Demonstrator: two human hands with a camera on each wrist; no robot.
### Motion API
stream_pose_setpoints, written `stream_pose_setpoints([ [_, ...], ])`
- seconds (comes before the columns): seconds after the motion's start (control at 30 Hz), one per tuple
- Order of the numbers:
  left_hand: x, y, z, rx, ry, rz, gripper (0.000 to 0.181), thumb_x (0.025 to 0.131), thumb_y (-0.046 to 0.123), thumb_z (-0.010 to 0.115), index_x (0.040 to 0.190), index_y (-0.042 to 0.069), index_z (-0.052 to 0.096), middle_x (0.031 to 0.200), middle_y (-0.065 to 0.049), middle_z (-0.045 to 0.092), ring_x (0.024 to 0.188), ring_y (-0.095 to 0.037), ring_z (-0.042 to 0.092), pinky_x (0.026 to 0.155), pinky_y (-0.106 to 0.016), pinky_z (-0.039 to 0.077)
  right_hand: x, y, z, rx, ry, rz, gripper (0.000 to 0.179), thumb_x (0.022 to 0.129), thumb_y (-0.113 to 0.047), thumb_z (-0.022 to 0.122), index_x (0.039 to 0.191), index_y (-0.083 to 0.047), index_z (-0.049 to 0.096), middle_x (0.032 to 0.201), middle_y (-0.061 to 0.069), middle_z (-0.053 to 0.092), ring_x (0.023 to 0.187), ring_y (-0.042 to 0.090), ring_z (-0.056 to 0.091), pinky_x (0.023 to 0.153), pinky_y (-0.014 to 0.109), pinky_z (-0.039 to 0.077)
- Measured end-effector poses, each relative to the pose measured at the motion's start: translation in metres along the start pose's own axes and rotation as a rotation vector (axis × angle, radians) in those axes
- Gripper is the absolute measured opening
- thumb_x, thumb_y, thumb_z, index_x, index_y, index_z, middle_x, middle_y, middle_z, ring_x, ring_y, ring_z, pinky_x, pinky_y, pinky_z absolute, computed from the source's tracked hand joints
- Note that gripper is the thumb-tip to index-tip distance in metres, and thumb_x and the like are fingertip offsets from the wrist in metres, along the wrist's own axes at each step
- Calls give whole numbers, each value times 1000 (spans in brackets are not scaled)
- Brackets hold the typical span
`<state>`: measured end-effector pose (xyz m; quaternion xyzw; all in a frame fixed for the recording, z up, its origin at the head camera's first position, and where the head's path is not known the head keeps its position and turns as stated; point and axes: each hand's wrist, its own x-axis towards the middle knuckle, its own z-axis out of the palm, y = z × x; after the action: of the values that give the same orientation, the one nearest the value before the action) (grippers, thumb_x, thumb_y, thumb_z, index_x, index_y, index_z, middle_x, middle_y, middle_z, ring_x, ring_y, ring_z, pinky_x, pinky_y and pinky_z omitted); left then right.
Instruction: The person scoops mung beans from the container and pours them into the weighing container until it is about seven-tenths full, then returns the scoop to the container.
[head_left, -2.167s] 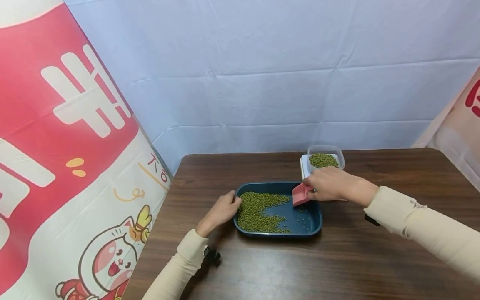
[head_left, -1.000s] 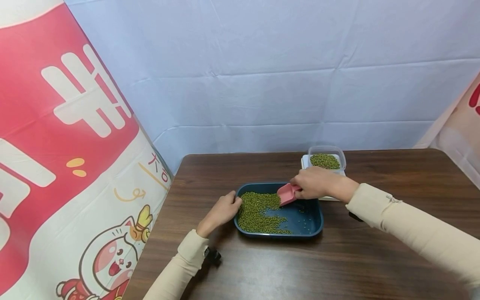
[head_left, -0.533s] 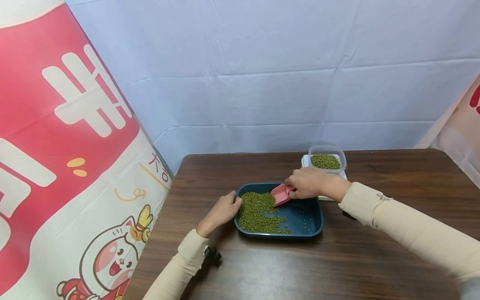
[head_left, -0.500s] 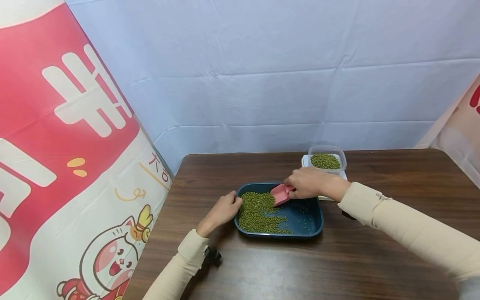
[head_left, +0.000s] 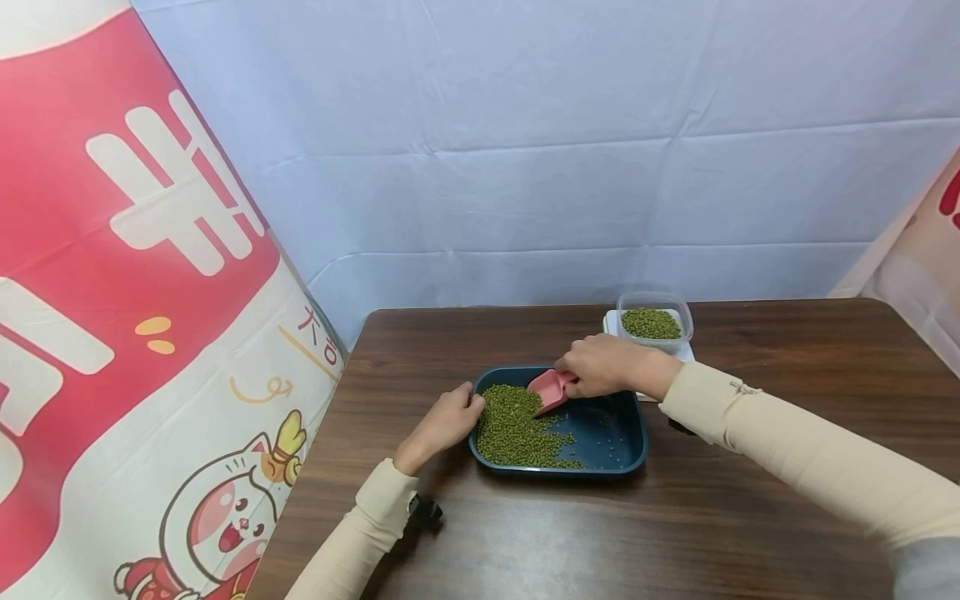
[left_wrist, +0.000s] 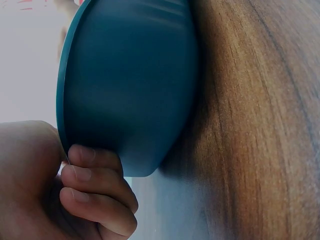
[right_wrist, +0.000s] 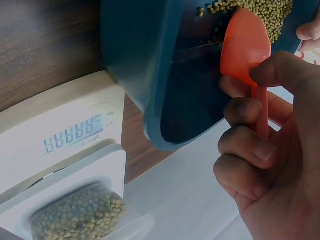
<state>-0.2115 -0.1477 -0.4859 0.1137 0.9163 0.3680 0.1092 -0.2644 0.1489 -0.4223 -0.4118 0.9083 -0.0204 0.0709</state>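
A dark blue tray (head_left: 600, 472) on the table holds green mung beans (head_left: 510, 429), heaped toward its left side. My left hand (head_left: 444, 419) grips the tray's left rim; in the left wrist view the fingers (left_wrist: 97, 182) curl against the outer wall (left_wrist: 130, 75). My right hand (head_left: 603, 365) holds a pink scoop (head_left: 551, 390) by its handle, the scoop's front edge at the beans near the tray's back. From the right wrist view, thumb and fingers wrap the handle, and the scoop (right_wrist: 245, 45) looks orange-red. Whether beans lie in it is hard to tell.
Behind the tray, a clear plastic container (head_left: 654, 333) with mung beans (head_left: 649, 322) stands on a white kitchen scale (head_left: 687, 353). The scale's lit display (right_wrist: 75, 135) shows in the right wrist view. Brown wooden table (head_left: 525, 542) lies in front; a pale cloth backdrop (head_left: 487, 208) hangs behind.
My right hand has moved left with the scoop, from the tray's right part into the edge of the beans. The left hand stays on the rim.
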Motion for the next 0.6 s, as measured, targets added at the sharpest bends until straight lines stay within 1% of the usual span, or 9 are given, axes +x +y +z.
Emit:
stream_pose_setpoints([
  [0.17,1,0,-1,0,2,3,27,111,27,42,89,12,47,74,0,40,64,-16,40,61,-31,36,5,-1,-2,32,-26,-4,11,95,-26,72,90,-18,68,66,-7,40,58,10,33,56,29,25],
  [0.27,1,-1,-1,-13,-9,0,28,112,27,41,89,12,47,74,0,41,63,-16,39,60,-31,36,7,-2,-3,57,-46,-4,9,95,-25,72,92,-17,69,66,-7,40,57,10,32,56,28,25],
  [0.4,1,-2,-1,-27,-28,-6,28,112,28,39,90,11,47,74,-1,42,61,-17,38,59,-32,36,11,-3,-2,61,-62,-8,8,95,-25,72,94,-17,70,66,-7,41,57,10,32,56,28,25],
  [0.6,1,-3,1,-31,-31,-5,29,113,27,39,90,11,46,74,-1,42,62,-17,38,59,-32,36,17,-3,2,67,-69,-24,5,94,-23,71,94,-18,71,67,-7,39,58,10,30,57,29,24],
])
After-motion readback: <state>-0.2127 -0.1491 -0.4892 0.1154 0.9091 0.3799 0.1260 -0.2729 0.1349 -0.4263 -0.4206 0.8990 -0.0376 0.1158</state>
